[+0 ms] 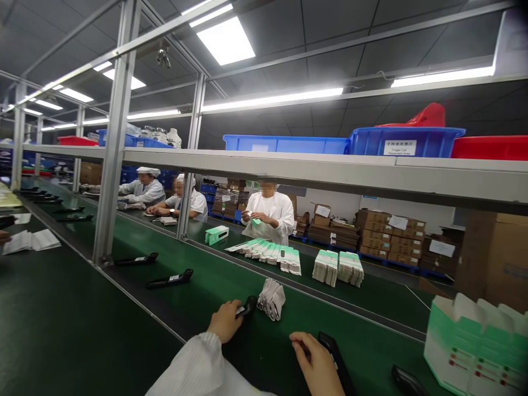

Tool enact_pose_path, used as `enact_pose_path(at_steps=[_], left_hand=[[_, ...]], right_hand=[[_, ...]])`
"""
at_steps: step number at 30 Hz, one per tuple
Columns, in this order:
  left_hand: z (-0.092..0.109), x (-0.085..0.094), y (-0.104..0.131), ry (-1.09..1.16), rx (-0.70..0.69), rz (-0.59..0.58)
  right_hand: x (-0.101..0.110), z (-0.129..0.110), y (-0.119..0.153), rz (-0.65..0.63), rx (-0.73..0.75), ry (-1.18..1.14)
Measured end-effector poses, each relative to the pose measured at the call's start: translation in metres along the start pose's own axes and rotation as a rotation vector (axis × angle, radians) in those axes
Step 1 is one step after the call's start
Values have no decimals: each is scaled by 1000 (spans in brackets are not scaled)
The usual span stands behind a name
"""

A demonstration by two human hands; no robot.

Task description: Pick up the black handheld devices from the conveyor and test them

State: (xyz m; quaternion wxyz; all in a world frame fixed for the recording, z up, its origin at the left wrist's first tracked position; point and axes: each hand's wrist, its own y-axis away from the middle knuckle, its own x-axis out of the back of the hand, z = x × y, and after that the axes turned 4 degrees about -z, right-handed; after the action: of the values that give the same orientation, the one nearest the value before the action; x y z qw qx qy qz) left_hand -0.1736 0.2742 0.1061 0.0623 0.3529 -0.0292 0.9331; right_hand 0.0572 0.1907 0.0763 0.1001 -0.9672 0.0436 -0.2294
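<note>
- My left hand (226, 323) grips a black device (249, 304), tip pointing away-right, just beside the white bundle (271, 300).
- My right hand (317, 364), loosely curled, nothing visible inside; nearer the second device (331, 346), just right, long axis away-left.

A factory production line, as shown by the long green belt (223, 283) bearing spaced black devices (170, 280), the white-coated workers (282, 212) opposite, the shelf (256, 165) of blue bins (367, 144) (one labelled for finger cots), the strip lights (272, 100), and the stacked cartons (374, 231) behind.
</note>
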Motion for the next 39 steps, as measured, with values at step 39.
enact_pose_path(at_steps=[39], left_hand=[[85,-71,55,801,-275,-215]], right_hand=[[4,-28,3,35,-131,-811]])
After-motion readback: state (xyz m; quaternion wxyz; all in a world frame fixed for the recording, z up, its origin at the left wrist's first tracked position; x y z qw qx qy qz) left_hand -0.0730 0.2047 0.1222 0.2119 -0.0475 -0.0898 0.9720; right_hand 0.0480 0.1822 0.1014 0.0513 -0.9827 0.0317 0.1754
